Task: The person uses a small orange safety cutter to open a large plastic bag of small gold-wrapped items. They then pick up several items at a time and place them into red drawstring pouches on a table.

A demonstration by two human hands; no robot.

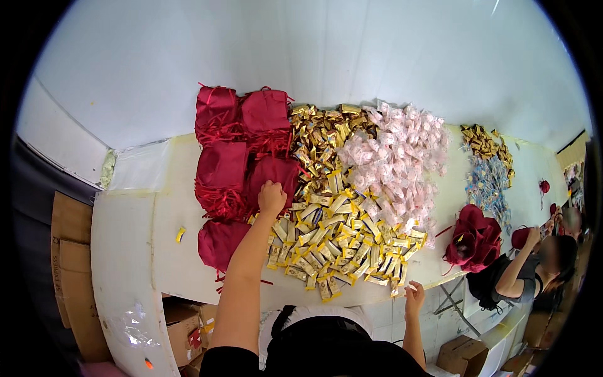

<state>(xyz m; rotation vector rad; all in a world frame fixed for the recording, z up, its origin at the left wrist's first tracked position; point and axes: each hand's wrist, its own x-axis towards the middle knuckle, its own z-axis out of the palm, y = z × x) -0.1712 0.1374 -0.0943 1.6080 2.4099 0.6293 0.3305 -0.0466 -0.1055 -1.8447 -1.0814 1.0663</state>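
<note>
My left hand point(272, 198) reaches over the stacks of dark red fabric bags with red ribbons. Its fingers are curled closed on the top of a red bag point(262, 179) in the middle right stack; the fingertips are partly hidden. Beside it lies a heap of white-and-yellow wrapped snack bars point(342, 239). My right hand point(413, 298) is at the table's near edge, just right of that heap. Its fingers are loosely bent and apart, with nothing visible in them.
Behind the bars lie gold-wrapped sweets point(317, 141) and pink-white packets point(402, 157). Further right are blue packets point(488, 188) and an open dark red bag point(474, 242). A co-worker point(524, 276) sits at the right. Cardboard boxes point(182, 333) stand under the table.
</note>
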